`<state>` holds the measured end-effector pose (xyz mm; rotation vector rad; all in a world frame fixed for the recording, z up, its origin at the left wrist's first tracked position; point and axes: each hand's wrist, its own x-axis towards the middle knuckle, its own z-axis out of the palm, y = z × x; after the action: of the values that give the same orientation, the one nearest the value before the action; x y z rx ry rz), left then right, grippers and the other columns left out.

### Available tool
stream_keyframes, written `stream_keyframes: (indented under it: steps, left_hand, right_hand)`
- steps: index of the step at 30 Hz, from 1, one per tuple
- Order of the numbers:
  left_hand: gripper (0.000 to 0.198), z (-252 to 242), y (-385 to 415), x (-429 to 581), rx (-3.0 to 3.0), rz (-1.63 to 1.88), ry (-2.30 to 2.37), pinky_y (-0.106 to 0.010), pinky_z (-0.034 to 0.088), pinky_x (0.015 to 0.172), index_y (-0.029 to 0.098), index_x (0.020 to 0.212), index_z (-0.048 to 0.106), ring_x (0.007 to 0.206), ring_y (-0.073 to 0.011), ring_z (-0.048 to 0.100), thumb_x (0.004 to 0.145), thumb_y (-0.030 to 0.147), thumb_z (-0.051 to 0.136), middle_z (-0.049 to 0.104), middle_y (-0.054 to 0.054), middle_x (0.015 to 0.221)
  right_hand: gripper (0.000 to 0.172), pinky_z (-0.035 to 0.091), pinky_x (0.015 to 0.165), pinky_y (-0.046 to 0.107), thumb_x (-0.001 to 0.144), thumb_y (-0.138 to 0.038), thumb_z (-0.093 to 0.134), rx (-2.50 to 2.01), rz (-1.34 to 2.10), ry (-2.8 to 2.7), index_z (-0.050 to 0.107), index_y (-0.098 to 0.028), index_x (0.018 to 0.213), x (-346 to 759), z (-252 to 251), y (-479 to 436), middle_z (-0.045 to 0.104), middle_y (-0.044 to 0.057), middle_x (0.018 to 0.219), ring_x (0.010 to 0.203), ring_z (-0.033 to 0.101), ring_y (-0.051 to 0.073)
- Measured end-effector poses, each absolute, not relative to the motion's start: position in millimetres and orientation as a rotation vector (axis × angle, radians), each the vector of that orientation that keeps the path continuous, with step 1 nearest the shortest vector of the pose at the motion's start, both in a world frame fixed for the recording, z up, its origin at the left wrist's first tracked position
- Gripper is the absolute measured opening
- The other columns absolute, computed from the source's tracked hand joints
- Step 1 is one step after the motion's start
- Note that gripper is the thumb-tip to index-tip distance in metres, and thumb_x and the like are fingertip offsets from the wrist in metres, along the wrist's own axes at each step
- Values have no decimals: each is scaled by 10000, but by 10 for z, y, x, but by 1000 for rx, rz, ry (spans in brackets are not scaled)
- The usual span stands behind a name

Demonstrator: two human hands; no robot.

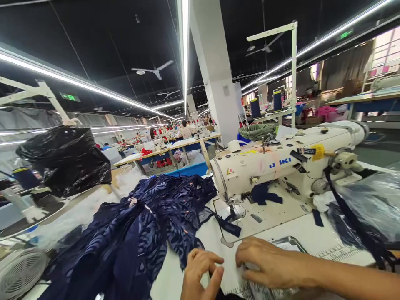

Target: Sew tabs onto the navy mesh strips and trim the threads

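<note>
My left hand [201,271] is low in the middle of the view, over the white table [168,275]. Its thumb and fingers are bent but apart, with nothing seen between them. Just to its right, my right hand [270,260] reaches in with curled fingers. Something pale and blurred shows under them, too hidden to name. A dark edge of cloth shows at the bottom between the hands. Beyond them stands a white sewing machine [262,164], with a dark strip of fabric [229,227] near its needle. Patterned navy fabric [150,225] is heaped left of my hands.
A metal tray [292,243] lies partly behind my right wrist. Clear plastic and dark straps [350,212] are at the right. A black plastic bag [67,158] hangs at the left. Thread cones [277,101] stand behind the machine. People and more sewing tables are farther back.
</note>
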<state>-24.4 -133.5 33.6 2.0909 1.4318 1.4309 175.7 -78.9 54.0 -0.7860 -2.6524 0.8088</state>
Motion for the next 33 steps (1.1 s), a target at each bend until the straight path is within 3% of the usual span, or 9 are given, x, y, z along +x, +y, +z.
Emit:
stream_keyframes:
  steps: [2, 6, 8, 12, 18, 23, 28, 33]
  left_hand:
    - [110, 410, -1121, -213, 2312, 1144, 1469, -406, 380, 844, 255, 718, 656, 763, -224, 627, 759, 256, 555, 705, -39, 793]
    - [398, 403, -684, -54, 2531, 611, 1498, -439, 354, 942, 213, 995, 638, 1074, -272, 530, 645, 64, 523, 606, -110, 1153]
    - [436, 350, -544, 16, 2521, 505, 1556, -418, 387, 914, 187, 1030, 625, 1070, -277, 523, 631, 53, 508, 597, -128, 1146]
    - [310, 219, -500, -9, 2559, 447, 1659, -374, 456, 786, 148, 942, 643, 889, -266, 571, 684, 77, 486, 637, -127, 951]
    - [261, 49, -630, -284, 2606, 775, 1728, -332, 439, 667, 179, 839, 638, 708, -218, 557, 796, 112, 389, 628, -89, 770]
    - [121, 76, -577, -319, 1648, 1301, 1532, -295, 374, 665, 202, 596, 624, 629, -191, 480, 692, 266, 589, 564, -22, 605]
    - [347, 128, -461, -376, 1167, 1397, 1389, -221, 310, 524, 150, 592, 621, 506, -116, 401, 597, 495, 651, 486, 21, 518]
    - [409, 98, -422, -441, 973, 1477, 1336, -205, 267, 503, 135, 557, 593, 481, -81, 333, 531, 531, 692, 446, 43, 494]
  right_hand:
    - [202, 399, 837, 309, 757, -191, 488, -869, 749, -2602, 635, -181, 895, 1852, 504, -635, 639, 73, 923, 935, 551, 221]
    - [191, 424, 781, 310, 770, -211, 480, -1045, 710, -2439, 647, -181, 857, 1956, 391, -319, 663, 62, 893, 863, 586, 211]
    - [190, 430, 759, 308, 772, -211, 477, -1111, 705, -2400, 649, -170, 840, 1973, 352, -203, 669, 68, 880, 844, 593, 213]
    - [186, 421, 760, 313, 777, -205, 474, -1118, 702, -2381, 647, -158, 823, 1936, 317, -63, 672, 72, 863, 828, 592, 212]
    - [191, 416, 691, 282, 796, -215, 449, -997, 760, -2383, 634, -168, 794, 1733, 298, 38, 661, 53, 823, 771, 580, 190]
    - [178, 400, 655, 269, 773, -190, 459, -963, 738, -2451, 635, -177, 802, 1511, 245, 63, 646, 36, 776, 713, 564, 174]
    - [187, 378, 590, 236, 764, -166, 431, -905, 848, -2363, 617, -169, 782, 1391, 111, 95, 608, 17, 729, 659, 534, 150]
    - [171, 374, 565, 236, 763, -172, 424, -857, 906, -2344, 594, -169, 772, 1392, 1, 129, 576, 17, 723, 651, 513, 151]
